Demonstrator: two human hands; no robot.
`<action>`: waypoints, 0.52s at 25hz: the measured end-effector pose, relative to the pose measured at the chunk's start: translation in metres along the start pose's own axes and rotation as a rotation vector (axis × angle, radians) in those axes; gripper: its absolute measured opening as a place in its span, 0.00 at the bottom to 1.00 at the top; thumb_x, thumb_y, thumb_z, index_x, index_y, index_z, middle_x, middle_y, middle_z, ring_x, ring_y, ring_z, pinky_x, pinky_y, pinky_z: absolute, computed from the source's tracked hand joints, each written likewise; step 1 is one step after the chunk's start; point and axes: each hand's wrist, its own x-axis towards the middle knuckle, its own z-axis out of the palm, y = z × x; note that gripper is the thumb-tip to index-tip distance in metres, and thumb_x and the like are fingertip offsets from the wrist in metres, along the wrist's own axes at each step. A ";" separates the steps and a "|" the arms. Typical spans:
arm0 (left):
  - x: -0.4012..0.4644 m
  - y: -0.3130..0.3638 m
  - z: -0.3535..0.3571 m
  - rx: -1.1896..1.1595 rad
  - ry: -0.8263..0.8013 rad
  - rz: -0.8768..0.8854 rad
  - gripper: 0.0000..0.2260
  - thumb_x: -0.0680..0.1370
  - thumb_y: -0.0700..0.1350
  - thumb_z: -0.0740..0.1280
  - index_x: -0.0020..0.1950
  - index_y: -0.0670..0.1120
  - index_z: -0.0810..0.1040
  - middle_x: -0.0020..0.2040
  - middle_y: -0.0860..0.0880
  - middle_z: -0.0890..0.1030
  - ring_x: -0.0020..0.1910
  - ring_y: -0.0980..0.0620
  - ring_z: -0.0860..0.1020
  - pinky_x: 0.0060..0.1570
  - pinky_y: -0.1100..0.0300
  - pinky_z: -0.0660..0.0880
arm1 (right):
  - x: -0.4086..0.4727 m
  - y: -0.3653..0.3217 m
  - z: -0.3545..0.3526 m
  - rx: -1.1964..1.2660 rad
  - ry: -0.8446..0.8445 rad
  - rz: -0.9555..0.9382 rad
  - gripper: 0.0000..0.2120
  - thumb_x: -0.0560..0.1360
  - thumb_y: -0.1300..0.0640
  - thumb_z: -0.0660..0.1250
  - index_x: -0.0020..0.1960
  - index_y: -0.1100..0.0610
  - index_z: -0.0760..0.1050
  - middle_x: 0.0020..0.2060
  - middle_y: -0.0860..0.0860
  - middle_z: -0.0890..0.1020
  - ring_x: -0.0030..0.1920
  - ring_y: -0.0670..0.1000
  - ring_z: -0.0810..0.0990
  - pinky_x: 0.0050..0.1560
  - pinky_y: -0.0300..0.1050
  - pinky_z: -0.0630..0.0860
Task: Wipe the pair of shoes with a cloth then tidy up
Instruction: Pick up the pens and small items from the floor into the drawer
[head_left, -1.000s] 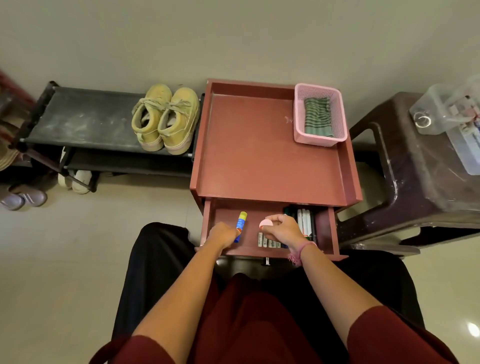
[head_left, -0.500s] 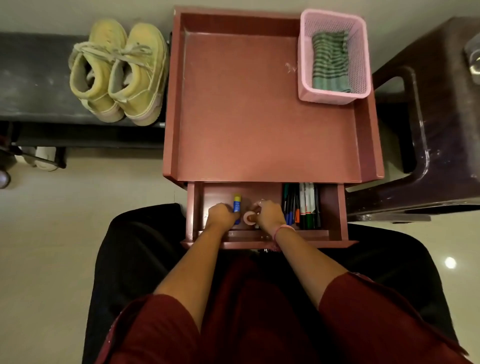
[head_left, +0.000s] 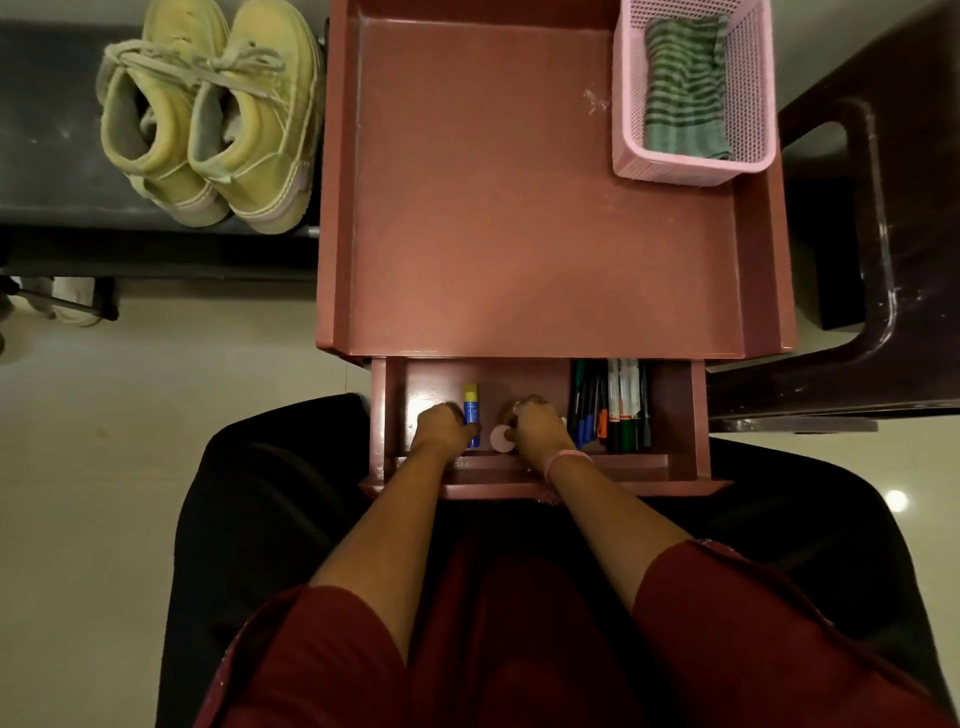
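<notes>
Both arms are stretched into the open drawer (head_left: 535, 374), lower centre. The left hand (head_left: 441, 423) is curled around a glue stick (head_left: 470, 402), the right hand (head_left: 537, 428) is pinching a small pink disc (head_left: 501, 439). Shoes (head_left: 208, 114) are parked upper left, cloth (head_left: 685, 88) is kept in the pink basket (head_left: 675, 169) on the desk (head_left: 493, 208), upper right.

Your pair of shoes (head_left: 208, 114), pale yellow high-tops with loose grey laces, stands upright side by side on the dark shelf (head_left: 47, 156), far beyond your left fingers (head_left: 441, 415). The cloth (head_left: 685, 88), green striped and folded, lies in the pink basket (head_left: 753, 104), well beyond your right fingers (head_left: 530, 410).
</notes>
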 end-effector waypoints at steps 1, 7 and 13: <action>0.001 0.000 0.001 0.004 -0.003 0.003 0.14 0.77 0.49 0.69 0.56 0.39 0.80 0.54 0.40 0.82 0.54 0.44 0.79 0.45 0.60 0.70 | 0.000 0.001 0.000 -0.006 -0.002 0.004 0.12 0.76 0.64 0.63 0.59 0.62 0.78 0.58 0.60 0.76 0.55 0.58 0.77 0.55 0.48 0.75; 0.003 0.000 0.004 0.012 -0.004 0.002 0.13 0.77 0.46 0.69 0.58 0.40 0.78 0.56 0.41 0.81 0.57 0.44 0.77 0.46 0.62 0.69 | -0.003 0.009 -0.007 0.167 0.081 0.052 0.15 0.74 0.68 0.61 0.57 0.59 0.80 0.56 0.57 0.81 0.56 0.56 0.79 0.60 0.47 0.74; 0.004 0.004 0.007 0.062 -0.007 -0.002 0.15 0.75 0.48 0.71 0.58 0.41 0.79 0.57 0.41 0.81 0.57 0.44 0.78 0.47 0.61 0.69 | -0.022 0.029 -0.029 0.450 0.236 0.164 0.11 0.75 0.65 0.61 0.42 0.56 0.80 0.39 0.48 0.79 0.39 0.47 0.76 0.44 0.38 0.70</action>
